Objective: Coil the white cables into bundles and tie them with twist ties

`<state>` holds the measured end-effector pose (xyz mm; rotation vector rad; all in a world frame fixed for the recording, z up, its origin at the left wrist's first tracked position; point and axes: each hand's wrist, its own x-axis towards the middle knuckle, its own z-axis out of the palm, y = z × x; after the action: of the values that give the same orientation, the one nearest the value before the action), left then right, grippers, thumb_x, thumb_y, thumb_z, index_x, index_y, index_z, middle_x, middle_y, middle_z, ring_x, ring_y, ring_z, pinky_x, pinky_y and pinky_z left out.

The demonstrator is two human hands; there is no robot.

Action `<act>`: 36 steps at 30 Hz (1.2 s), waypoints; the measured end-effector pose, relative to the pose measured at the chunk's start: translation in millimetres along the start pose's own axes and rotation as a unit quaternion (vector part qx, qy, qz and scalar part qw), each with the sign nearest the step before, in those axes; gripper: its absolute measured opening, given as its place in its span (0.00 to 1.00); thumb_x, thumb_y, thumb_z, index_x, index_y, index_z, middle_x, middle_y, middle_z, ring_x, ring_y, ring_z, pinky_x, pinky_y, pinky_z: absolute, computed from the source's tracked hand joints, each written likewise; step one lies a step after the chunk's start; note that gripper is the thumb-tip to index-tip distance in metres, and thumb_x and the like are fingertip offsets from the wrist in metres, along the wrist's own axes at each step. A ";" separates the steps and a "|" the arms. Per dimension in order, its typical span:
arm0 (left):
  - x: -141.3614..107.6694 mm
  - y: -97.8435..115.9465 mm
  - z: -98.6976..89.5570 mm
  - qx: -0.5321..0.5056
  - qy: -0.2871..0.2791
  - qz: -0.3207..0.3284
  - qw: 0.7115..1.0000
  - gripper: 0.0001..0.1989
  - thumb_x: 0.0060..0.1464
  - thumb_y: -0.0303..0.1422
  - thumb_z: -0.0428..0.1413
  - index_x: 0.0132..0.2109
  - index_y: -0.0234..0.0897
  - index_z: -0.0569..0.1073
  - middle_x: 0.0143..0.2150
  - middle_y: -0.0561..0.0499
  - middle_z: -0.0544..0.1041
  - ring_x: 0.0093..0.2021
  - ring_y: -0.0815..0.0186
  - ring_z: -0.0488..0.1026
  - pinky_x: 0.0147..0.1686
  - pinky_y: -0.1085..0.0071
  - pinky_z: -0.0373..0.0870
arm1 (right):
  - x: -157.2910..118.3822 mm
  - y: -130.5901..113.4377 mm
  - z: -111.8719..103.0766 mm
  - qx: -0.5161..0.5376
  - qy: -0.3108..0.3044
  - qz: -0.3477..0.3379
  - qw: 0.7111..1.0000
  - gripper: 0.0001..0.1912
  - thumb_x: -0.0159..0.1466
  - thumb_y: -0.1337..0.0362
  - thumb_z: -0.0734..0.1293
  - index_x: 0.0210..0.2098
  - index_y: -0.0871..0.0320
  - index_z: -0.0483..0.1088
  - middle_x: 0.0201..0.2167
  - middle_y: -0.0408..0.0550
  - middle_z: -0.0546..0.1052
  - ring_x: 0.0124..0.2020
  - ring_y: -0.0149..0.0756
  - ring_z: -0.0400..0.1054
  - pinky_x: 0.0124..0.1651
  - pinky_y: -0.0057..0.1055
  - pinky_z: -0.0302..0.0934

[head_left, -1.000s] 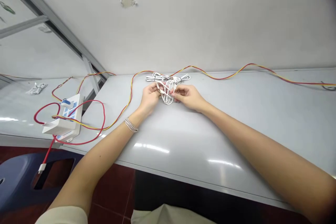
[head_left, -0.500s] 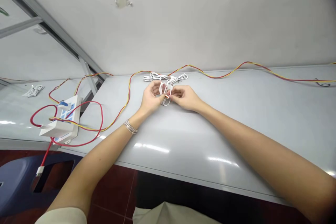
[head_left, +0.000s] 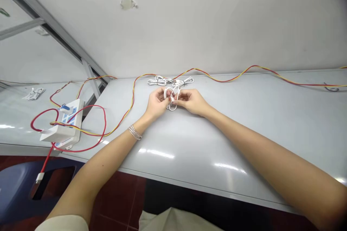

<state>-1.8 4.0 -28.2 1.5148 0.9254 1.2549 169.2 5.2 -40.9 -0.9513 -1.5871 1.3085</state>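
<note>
The left hand and right hand were both curled, their fingers grasping a looped white cable midway between them, neither hand nearer. Its long axis ran away from the person, toward a bundled white cable lying just behind it.

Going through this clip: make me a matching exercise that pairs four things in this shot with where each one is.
Things:
1. White cable coil
2. Silver chain bracelet
3. Twisted red-and-yellow wire
4. White box with blue panels

Places:
A. Along the back edge of the bench
B. Between the left hand and the right hand
C. Left of the hands, among loops of red wire
D. Around the left wrist

Pairs: 1-B, 2-D, 3-A, 4-C
</note>
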 end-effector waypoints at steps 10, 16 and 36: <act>-1.7 4.2 -0.2 0.006 -0.025 -0.021 0.999 0.13 0.43 0.32 0.65 0.34 0.35 0.70 0.35 0.50 0.75 0.38 0.66 0.73 0.40 0.69 0.70 | 2.2 5.0 -1.2 0.015 0.025 -0.008 1.000 0.18 0.51 0.52 0.75 0.29 0.61 0.71 0.26 0.44 0.74 0.28 0.32 0.68 0.36 0.31 0.64; -2.4 3.1 1.5 0.009 -0.025 -0.020 0.999 0.16 0.46 0.39 0.67 0.37 0.34 0.73 0.36 0.49 0.76 0.38 0.65 0.73 0.42 0.69 0.70 | 2.6 4.3 -0.3 0.009 0.039 -0.014 0.999 0.21 0.51 0.49 0.75 0.29 0.61 0.71 0.26 0.45 0.74 0.27 0.32 0.67 0.33 0.30 0.62; 4.0 -7.8 -0.4 0.011 0.040 -0.041 0.998 0.23 0.45 0.48 0.67 0.38 0.34 0.74 0.36 0.47 0.78 0.38 0.63 0.75 0.42 0.67 0.71 | -7.1 -1.6 10.3 -0.279 0.085 -0.176 0.940 0.16 0.66 0.72 0.56 0.39 0.60 0.75 0.39 0.53 0.76 0.39 0.37 0.69 0.46 0.33 0.63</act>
<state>-1.3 10.0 -34.6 1.4386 1.0454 1.2572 162.0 -5.1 -41.3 -1.0149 -1.9221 0.5154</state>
